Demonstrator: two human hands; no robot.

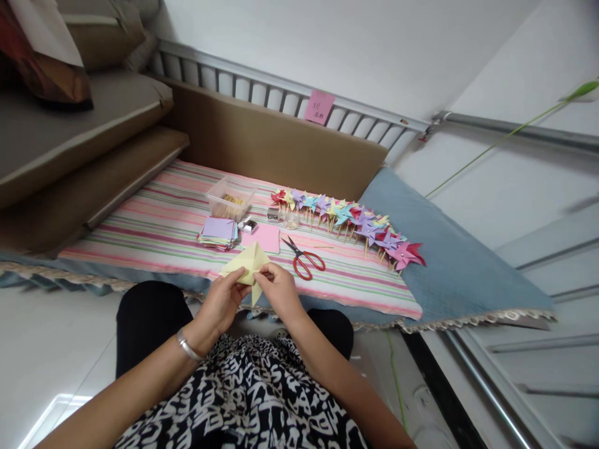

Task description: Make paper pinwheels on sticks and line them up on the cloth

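A pale yellow paper pinwheel [253, 257], partly folded, is held up over the front edge of the striped cloth. My left hand [223, 298] pinches it from the left, thumb on its face. From the right, the fingers of my right hand [277, 284] are closed at its middle. Whether a pin is there, I cannot make out. Just beyond lie a pink paper square [266, 238] and a stack of coloured paper squares [218, 233]. Red-handled scissors [303, 257] rest, blades apart, right of my hands, near a thin wooden stick [314, 245].
Finished pinwheels on sticks [349, 215] stand in rows at the right. A clear plastic box [229, 198] holds sticks. Small containers [290, 219] sit beside it. A cardboard panel [271, 140] stands behind, against a railing with a pink note [319, 106]. Stacked cushions [79, 125] fill the left.
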